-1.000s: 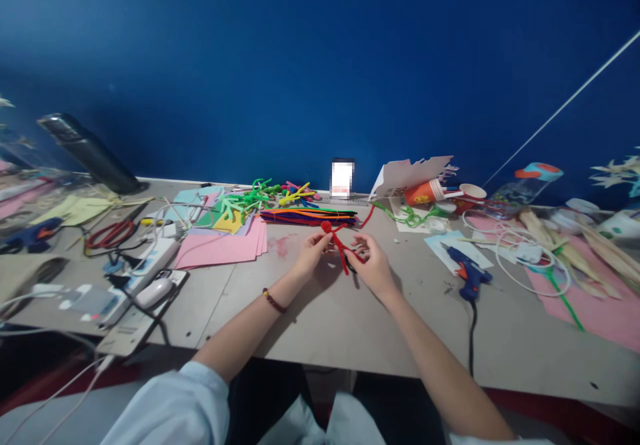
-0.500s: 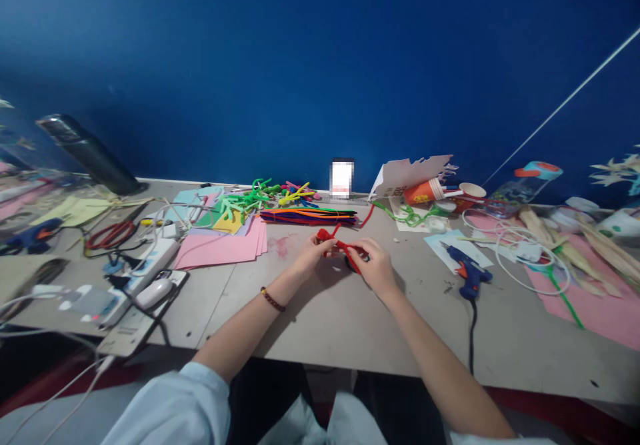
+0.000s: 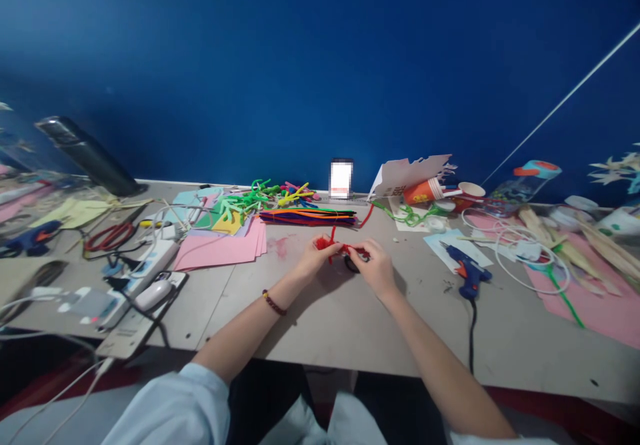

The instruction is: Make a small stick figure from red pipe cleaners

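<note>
Red pipe cleaners (image 3: 333, 235), bent and bunched together, are held between both hands above the middle of the table. My left hand (image 3: 316, 258) pinches the bunch from the left, and one red end sticks up past the thumb. From the right, my right hand (image 3: 373, 266) grips the same red piece with thumb and fingertips. Under the right fingers lies a small black thing (image 3: 353, 264), mostly covered. Just beyond the hands is a bundle of coloured pipe cleaners (image 3: 307, 217), with a loose red one (image 3: 367, 216) at its right end.
Pink paper sheets (image 3: 220, 252) and green twisted pipe cleaners (image 3: 240, 205) lie to the left, past a power strip (image 3: 145, 272). A blue glue gun (image 3: 467, 272) rests on paper at right, its cord running off the front edge. A phone (image 3: 341, 178) leans against the wall.
The red end by my left thumb now points more upright. The red loop that hung below my right fingers has drawn up between the hands. The hands have barely shifted.
</note>
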`<state>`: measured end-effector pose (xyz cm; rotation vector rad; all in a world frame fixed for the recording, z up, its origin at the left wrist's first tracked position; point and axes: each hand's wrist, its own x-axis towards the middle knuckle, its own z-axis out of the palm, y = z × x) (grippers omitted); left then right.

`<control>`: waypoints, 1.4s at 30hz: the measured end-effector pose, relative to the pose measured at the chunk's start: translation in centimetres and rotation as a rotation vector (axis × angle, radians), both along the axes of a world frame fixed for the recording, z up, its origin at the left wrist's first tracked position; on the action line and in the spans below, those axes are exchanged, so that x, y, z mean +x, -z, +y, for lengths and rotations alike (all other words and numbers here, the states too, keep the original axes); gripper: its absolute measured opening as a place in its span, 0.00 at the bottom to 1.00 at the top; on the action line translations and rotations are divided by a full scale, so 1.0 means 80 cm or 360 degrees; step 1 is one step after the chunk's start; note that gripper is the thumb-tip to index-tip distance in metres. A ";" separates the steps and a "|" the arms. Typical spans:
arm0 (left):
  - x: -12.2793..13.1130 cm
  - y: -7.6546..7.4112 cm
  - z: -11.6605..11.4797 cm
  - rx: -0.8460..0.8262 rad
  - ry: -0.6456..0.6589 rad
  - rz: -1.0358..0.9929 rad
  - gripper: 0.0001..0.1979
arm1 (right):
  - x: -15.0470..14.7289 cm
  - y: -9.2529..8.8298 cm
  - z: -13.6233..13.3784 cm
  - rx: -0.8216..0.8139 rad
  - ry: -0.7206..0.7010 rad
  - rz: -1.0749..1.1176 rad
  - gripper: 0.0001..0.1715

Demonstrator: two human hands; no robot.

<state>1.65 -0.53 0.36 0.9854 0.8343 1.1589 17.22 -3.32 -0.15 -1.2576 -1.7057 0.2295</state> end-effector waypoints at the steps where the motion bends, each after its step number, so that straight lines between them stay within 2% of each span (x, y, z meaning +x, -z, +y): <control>1: 0.002 0.001 0.000 -0.0004 -0.0012 -0.0021 0.19 | 0.000 0.001 0.000 0.0005 0.0016 -0.0015 0.08; 6: 0.004 -0.001 -0.004 0.0029 -0.0026 -0.0023 0.20 | -0.001 0.001 0.000 0.0037 0.0016 -0.0026 0.10; 10: 0.000 -0.011 -0.005 -0.0012 -0.0005 -0.0016 0.17 | -0.002 -0.004 -0.001 0.0074 -0.0040 0.0058 0.08; 14: -0.006 -0.012 0.001 -0.0046 -0.0029 -0.0052 0.15 | 0.000 -0.010 -0.002 0.0147 0.0013 0.0136 0.10; 18: -0.008 -0.007 0.006 -0.0087 -0.0085 -0.0038 0.12 | 0.002 -0.009 -0.001 0.0200 0.0014 0.0004 0.06; 21: -0.007 -0.006 0.004 -0.0099 -0.0092 -0.0019 0.10 | 0.002 -0.003 0.002 0.0203 -0.0022 -0.0119 0.08; 28: -0.005 -0.012 -0.001 -0.0087 -0.0086 0.0015 0.11 | 0.003 0.005 0.007 0.0182 -0.0059 -0.0132 0.08; 37: -0.006 -0.010 0.001 -0.0045 -0.0019 0.0056 0.14 | 0.005 0.005 0.006 0.0135 -0.0146 -0.0108 0.11; 42: -0.009 -0.008 0.004 -0.0030 -0.0015 0.0043 0.13 | -0.001 0.001 0.003 0.0125 -0.0091 -0.0008 0.09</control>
